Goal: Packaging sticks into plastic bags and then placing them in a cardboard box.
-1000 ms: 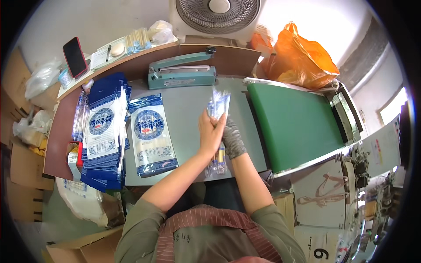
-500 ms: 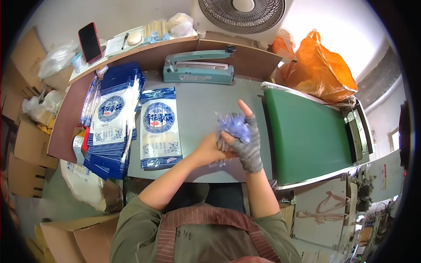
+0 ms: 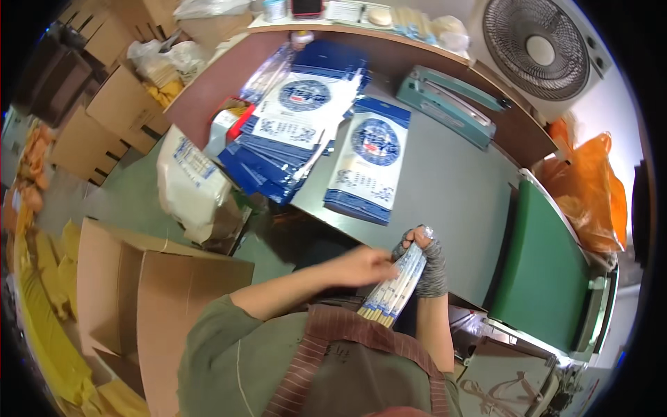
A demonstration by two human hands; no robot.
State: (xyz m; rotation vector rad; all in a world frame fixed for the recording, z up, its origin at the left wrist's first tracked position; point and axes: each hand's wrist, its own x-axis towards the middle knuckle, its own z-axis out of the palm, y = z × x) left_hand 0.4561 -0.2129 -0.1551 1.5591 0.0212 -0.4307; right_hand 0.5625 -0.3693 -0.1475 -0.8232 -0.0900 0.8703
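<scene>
My right hand [image 3: 425, 260], in a grey fingerless glove, is closed around one end of a bundle of chopsticks [image 3: 389, 295] in white and blue printed wrappers. The bundle slants down toward my apron, its bare wooden ends lowest. Beside its upper part is my left hand [image 3: 361, 266], bare and smeared by motion; whether it touches the bundle is unclear. Ahead on the grey table [image 3: 451, 181] lies a blue and white printed pouch [image 3: 368, 160]. To its left a fanned pile of similar pouches [image 3: 292, 125] overhangs the table's front edge.
A teal bar sealer [image 3: 445, 108] stands at the back, a green conveyor belt [image 3: 538, 264] at the right. Behind them are a fan [image 3: 538, 52] and an orange plastic bag [image 3: 590, 194]. An open cardboard box [image 3: 194, 306] and a white sack [image 3: 191, 184] are at my left.
My view has swung left. Both hands have come down from over the table toward my body; the bundle's wrapped chopsticks now show plainly, whereas before it was a crumpled bluish, shiny shape.
</scene>
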